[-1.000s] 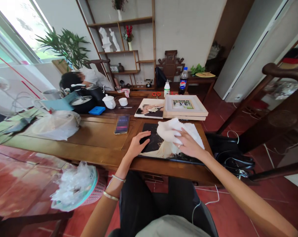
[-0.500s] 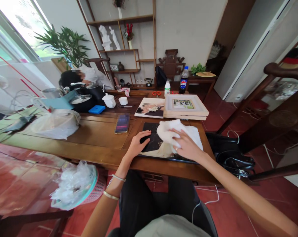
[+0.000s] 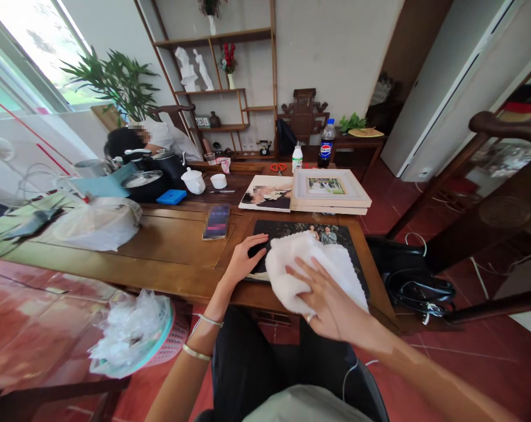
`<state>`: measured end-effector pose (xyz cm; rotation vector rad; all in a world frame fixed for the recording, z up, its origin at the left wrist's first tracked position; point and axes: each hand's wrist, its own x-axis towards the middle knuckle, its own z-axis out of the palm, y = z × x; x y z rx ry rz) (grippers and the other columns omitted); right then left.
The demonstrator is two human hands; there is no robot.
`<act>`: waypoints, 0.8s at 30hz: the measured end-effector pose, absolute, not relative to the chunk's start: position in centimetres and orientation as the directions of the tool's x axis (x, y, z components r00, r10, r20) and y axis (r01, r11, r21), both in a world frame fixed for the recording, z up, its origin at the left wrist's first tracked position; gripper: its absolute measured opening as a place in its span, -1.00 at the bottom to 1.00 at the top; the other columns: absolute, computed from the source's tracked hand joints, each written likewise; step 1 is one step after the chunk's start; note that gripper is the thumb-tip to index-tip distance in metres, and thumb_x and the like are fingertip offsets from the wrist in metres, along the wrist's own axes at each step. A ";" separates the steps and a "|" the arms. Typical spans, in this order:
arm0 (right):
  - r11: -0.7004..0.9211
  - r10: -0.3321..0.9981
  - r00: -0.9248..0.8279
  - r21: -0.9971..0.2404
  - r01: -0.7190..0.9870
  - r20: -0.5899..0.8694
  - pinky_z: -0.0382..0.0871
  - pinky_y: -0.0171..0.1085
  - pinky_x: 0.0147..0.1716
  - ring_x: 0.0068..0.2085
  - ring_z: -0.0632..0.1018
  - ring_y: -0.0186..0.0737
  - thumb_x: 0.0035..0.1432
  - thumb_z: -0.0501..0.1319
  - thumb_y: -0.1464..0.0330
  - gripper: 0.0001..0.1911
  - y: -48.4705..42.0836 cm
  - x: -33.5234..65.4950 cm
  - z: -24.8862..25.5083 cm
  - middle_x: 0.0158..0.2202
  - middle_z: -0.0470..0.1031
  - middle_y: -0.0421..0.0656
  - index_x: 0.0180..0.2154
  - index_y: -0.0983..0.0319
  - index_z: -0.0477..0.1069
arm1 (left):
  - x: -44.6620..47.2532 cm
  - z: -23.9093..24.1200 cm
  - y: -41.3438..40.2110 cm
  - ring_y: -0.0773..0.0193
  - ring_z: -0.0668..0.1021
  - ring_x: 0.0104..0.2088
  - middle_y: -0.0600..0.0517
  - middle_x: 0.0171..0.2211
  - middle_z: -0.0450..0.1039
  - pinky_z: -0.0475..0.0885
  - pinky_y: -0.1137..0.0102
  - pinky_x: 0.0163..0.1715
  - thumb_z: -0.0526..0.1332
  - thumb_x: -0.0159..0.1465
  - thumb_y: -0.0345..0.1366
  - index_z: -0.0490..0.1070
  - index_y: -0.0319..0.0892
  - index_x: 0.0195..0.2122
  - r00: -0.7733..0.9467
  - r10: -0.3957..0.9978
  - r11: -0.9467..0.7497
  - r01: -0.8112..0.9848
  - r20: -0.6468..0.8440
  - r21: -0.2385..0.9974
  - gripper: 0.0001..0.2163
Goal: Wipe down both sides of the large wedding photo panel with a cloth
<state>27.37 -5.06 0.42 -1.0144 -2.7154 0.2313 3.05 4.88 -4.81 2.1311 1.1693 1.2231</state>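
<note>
A dark photo print (image 3: 309,233) lies flat on the wooden table (image 3: 173,246) in front of me. My left hand (image 3: 243,258) rests flat on its left edge, fingers stretched out. My right hand (image 3: 331,302) presses a white cloth (image 3: 307,266) onto the near part of the print, fingers spread over the cloth. The far strip of the print shows two small figures.
A framed picture (image 3: 329,189) on a stack and another print (image 3: 268,193) lie behind. A phone (image 3: 217,221), teapot (image 3: 194,180), pots, a plastic bag (image 3: 98,221), glue bottle (image 3: 297,157) and cola bottle (image 3: 326,143) sit around. A person leans at the far left. A basket (image 3: 136,334) stands beside my knee.
My right hand has dragged the cloth toward me across the print, uncovering its far part. The left hand has stayed put.
</note>
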 end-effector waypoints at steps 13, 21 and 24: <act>0.585 0.811 -0.546 -0.258 0.769 0.211 -0.03 0.12 0.21 0.27 0.14 0.04 -0.01 0.07 0.53 -0.51 5.5 28.2 -0.2 0.16 0.32 0.05 0.01 0.28 0.39 | 3.0 -4.4 5.0 0.14 0.49 0.01 -0.07 -0.04 0.50 0.33 0.18 0.10 0.20 0.20 -0.33 0.47 -0.15 -0.07 0.276 0.824 -0.563 0.492 0.494 0.664 -0.74; 0.701 0.711 -0.657 -0.173 0.692 0.250 -0.07 0.18 0.18 0.26 0.13 0.13 -0.03 0.10 0.49 -0.54 5.7 22.8 0.1 0.19 0.27 0.04 -0.03 0.30 0.42 | 3.0 -4.3 5.7 0.16 0.28 0.21 -0.08 0.20 0.24 0.15 0.16 0.21 -0.04 0.36 -0.22 0.26 -0.14 0.16 0.120 0.807 -0.569 0.420 0.578 0.707 -0.63; 0.776 0.631 -0.747 -0.190 0.602 0.212 -0.17 0.17 0.22 0.28 0.07 0.12 -0.03 0.12 0.46 -0.57 2.3 23.0 0.2 0.22 0.23 0.00 -0.06 0.32 0.44 | 3.0 -4.2 6.3 0.19 0.27 0.22 -0.10 0.21 0.23 0.11 0.19 0.24 -0.09 0.38 -0.20 0.24 -0.18 0.17 0.137 0.810 -0.565 0.448 0.571 0.693 -0.61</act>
